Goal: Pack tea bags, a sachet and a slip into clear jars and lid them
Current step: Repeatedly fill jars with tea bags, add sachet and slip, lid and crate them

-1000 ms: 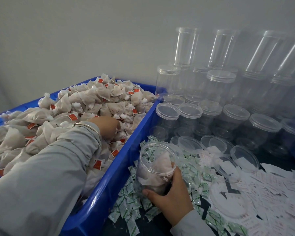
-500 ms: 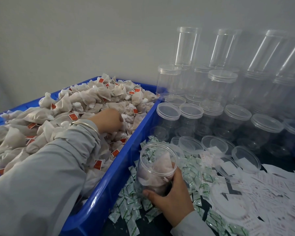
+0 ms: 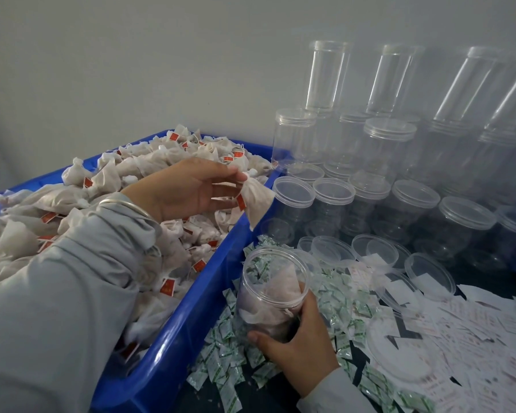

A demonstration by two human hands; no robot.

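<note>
Now pinching the knotted top of a tea bag (image 3: 256,201) between thumb and fingertips of the left hand (image 3: 188,189), letting it dangle over the right rim of the blue bin (image 3: 173,332), red tag showing. Wrapping the right hand (image 3: 298,350) round the lower part of an open clear jar (image 3: 271,290), tilted toward the bin, with pale tea bags already inside. Resting that jar on a heap of green-and-white sachets (image 3: 337,305) spread along the near edge of the dark table (image 3: 486,281). Filling the bin almost to the brim with loose tea bags (image 3: 131,171). Lying at the table's right side: white paper slips (image 3: 474,332), a flat clear lid (image 3: 399,350) among them, and several shallow clear lids (image 3: 429,272) just behind. Standing further back, toward the table's far edge, rows of lidded empty jars (image 3: 385,150), stacked higher against a plain grey wall (image 3: 131,55). Wearing a grey sleeve (image 3: 57,293) and a silver bangle (image 3: 125,204) on the left arm.
</note>
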